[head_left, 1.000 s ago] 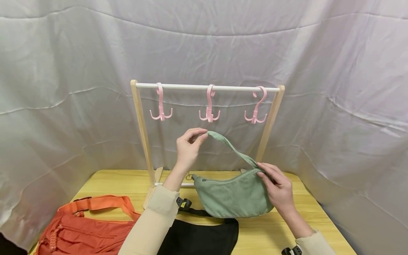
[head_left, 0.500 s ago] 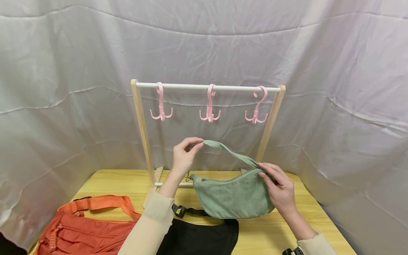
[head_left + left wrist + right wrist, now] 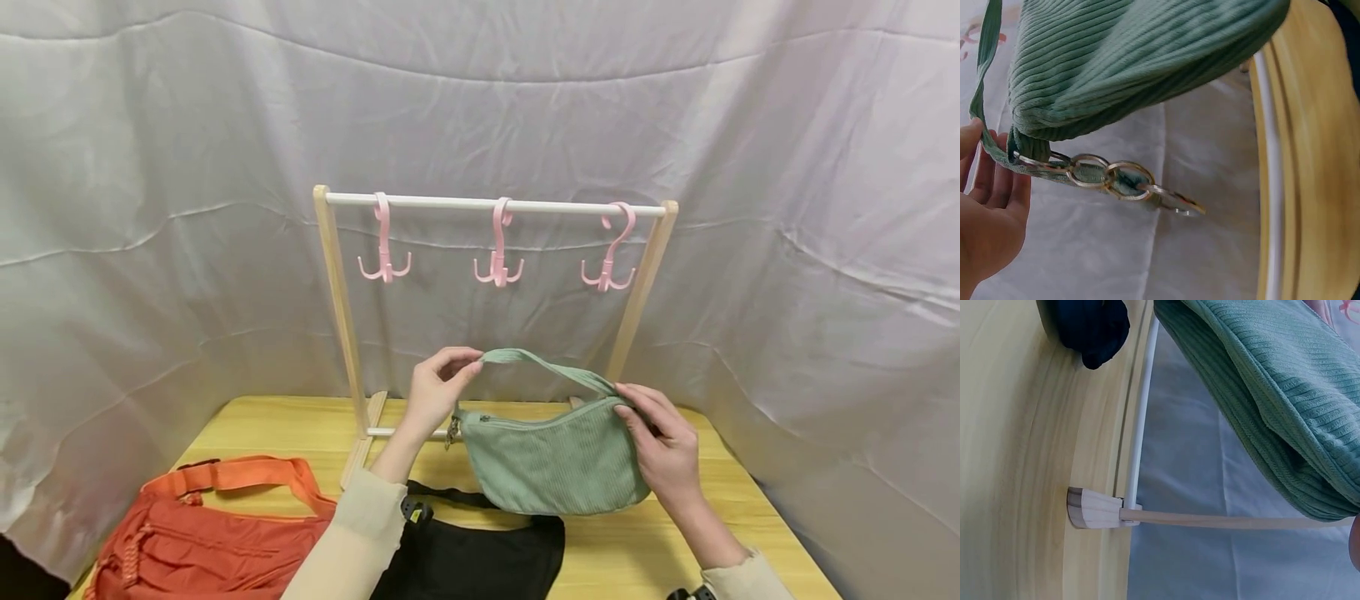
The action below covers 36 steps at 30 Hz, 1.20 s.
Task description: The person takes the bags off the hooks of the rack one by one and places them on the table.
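Note:
A green ribbed corduroy shoulder bag (image 3: 555, 467) is held up in front of the rack by both hands. My left hand (image 3: 438, 387) pinches its strap (image 3: 517, 357) between thumb and fingers. At the bag's upper right corner my right hand (image 3: 663, 446) grips the fabric where the strap joins. In the left wrist view a gold ring chain (image 3: 1110, 178) dangles from the bag's other end, beside the left hand (image 3: 994, 212). From the right wrist view the bag's underside (image 3: 1260, 419) shows, tilted, above the table; only a bit of the right hand is visible there.
A wooden rack with a white top bar (image 3: 442, 202) stands at the back. From it hang three pink hooks: left (image 3: 385, 242), middle (image 3: 498, 246), right (image 3: 611, 250). A red-orange bag (image 3: 210, 542) and a black bag (image 3: 480, 562) lie on the wooden table (image 3: 285, 425).
My left hand has lowered with the strap, which now arches closer over the bag. The right hand keeps its grip at the corner, and the chain now hangs straight down.

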Each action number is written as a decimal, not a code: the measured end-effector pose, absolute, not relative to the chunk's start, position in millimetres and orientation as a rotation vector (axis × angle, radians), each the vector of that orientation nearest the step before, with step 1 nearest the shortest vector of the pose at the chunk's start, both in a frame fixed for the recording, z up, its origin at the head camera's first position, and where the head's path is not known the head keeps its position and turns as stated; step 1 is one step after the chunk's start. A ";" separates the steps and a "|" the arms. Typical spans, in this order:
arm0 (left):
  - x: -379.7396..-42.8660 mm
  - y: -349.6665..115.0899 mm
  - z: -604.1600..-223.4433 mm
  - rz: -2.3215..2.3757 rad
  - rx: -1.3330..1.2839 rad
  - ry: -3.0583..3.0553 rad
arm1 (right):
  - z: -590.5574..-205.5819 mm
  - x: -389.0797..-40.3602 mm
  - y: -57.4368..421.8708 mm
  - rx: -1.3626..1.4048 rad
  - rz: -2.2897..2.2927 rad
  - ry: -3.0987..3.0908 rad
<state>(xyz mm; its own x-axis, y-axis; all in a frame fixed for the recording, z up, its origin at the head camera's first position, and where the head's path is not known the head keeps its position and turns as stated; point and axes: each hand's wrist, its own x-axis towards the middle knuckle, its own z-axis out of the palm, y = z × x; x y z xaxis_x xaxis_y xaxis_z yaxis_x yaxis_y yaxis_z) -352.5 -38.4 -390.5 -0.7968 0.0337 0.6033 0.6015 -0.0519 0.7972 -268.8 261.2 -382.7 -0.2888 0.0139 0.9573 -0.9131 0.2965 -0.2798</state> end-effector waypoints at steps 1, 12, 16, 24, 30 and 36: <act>-351.8 -39.0 -392.3 -1.903 -0.680 -1.838 | -382.8 -268.8 261.2 0.848 1.167 -1.570; -343.7 -51.5 -413.5 -1.832 -0.786 -1.968 | -387.5 -271.7 261.4 0.828 1.184 -1.565; -341.7 -55.4 -419.0 -1.807 -0.830 -2.024 | -390.5 -273.8 263.2 0.807 1.190 -1.565; -338.4 -61.8 -426.3 -1.726 -0.922 -2.062 | -402.7 -284.4 273.2 0.769 1.220 -1.581; -335.6 -64.8 -429.1 -1.694 -0.986 -2.054 | -407.0 -287.0 275.7 0.734 1.240 -1.594; -332.7 -66.3 -432.9 -1.668 -0.987 -2.083 | -408.7 -287.4 276.6 0.714 1.244 -1.607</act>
<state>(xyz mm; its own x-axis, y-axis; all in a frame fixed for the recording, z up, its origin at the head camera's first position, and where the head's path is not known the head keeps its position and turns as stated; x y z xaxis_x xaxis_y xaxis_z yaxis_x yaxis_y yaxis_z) -332.7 -66.3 -432.9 -0.7209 0.3253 0.6119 0.6682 0.0920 0.7383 -287.4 276.6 -408.7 -0.3803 0.0985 0.9196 -0.8654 0.3127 -0.3915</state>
